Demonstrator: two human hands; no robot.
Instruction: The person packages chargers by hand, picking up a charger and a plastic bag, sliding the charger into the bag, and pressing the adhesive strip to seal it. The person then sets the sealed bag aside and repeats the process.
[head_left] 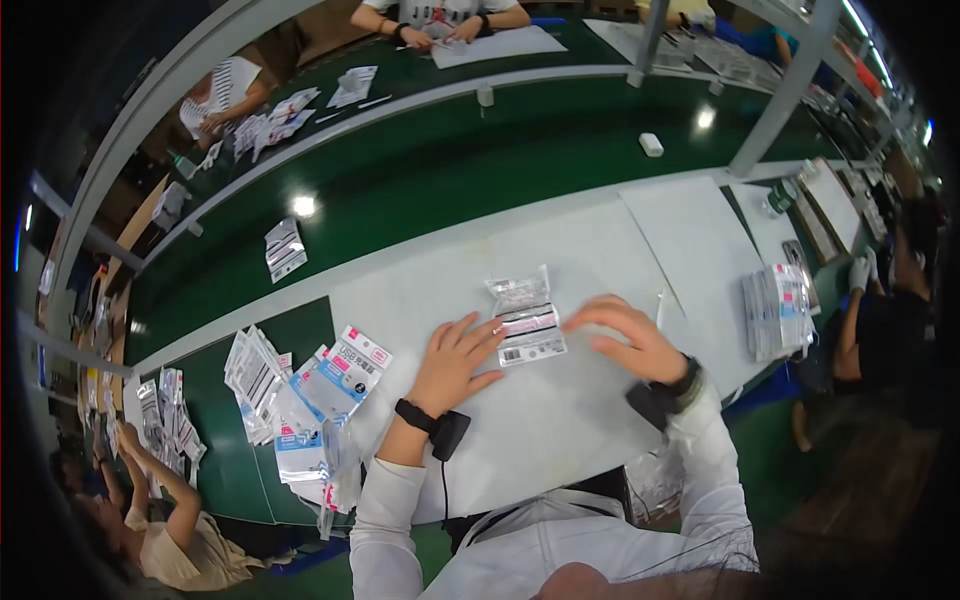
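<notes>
A silver foil pouch (pixel 530 323) lies back side up on the white sheet in front of me, its far flap creased and raised. My left hand (pixel 455 362) rests flat with fingers spread, fingertips on the pouch's left edge. Just off its right edge hovers my right hand (pixel 635 342), the fingers slightly bent and apart, with nothing visible in them. Both wrists wear dark bands carrying small black boxes.
Left of me is a loose pile of printed pouches (pixel 340 375). A neat pouch stack (pixel 775 315) stands at right, near a plastic bottle (pixel 780 197). Beyond a rail, the green surface (pixel 420 170) bears one pouch (pixel 285 250) and a small white block (pixel 651 145). Other people work around.
</notes>
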